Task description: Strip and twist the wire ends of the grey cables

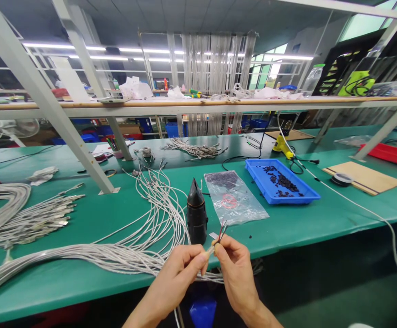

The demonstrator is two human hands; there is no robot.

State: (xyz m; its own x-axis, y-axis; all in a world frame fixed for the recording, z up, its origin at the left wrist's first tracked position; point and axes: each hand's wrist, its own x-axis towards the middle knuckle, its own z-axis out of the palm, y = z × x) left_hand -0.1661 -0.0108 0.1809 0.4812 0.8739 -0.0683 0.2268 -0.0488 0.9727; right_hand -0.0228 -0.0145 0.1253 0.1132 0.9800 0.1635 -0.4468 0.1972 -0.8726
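Note:
Close to the table's front edge, my left hand (184,269) pinches a white cable near its end. Thin red, black and greenish wires (222,230) fan out upward from that end. My right hand (235,269) has its thumb and fingers closed on the base of these wires, right beside the left fingertips. Just beyond the hands stands a black device with a pointed conical top (196,214). A long bundle of white cables (96,256) runs along the table to the left and passes behind my hands.
A clear plastic bag (244,207) with dark bits lies beyond my right hand, beside a blue tray (292,200) of small black pieces. Farther back sits a yellow heat gun (282,146). More cables (41,218) lie at left. A shelf (198,107) crosses above the green table.

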